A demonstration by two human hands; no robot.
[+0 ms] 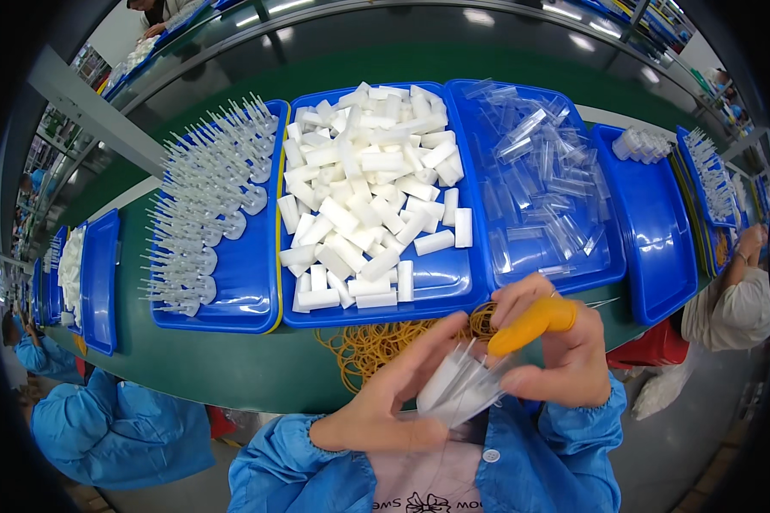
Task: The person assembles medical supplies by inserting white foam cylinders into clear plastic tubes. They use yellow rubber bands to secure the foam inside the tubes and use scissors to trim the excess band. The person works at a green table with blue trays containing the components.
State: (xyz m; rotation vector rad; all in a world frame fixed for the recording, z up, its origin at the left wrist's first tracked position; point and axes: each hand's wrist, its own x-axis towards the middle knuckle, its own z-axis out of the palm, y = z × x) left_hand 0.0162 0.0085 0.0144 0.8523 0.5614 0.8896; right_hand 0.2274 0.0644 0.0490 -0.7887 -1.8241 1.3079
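Observation:
Close in front of my body, my left hand [402, 398] is wrapped round a bundle of clear plastic sleeves [466, 395] with white pieces inside. Thin tips stick up from the top of this bundle, which is somewhat blurred. On its other side is my right hand [560, 346], thumb against the sleeves. A yellow finger cot [535, 325] covers its index finger, bent over the bundle's top. Beyond my hands, a blue tray [376, 315] holds a heap of white foam-like blocks [364, 184]. Loose clear sleeves [547, 171] fill the blue tray [616, 265] to its right.
Yellow rubber bands [372, 349] lie on the green table [257, 368] by my left hand. The left blue tray [231, 315] holds rows of clear stemmed pieces [205, 205]. At right, another blue tray [659, 231] carries clear parts [642, 145]. A blue-sleeved person [120, 427] sits at left.

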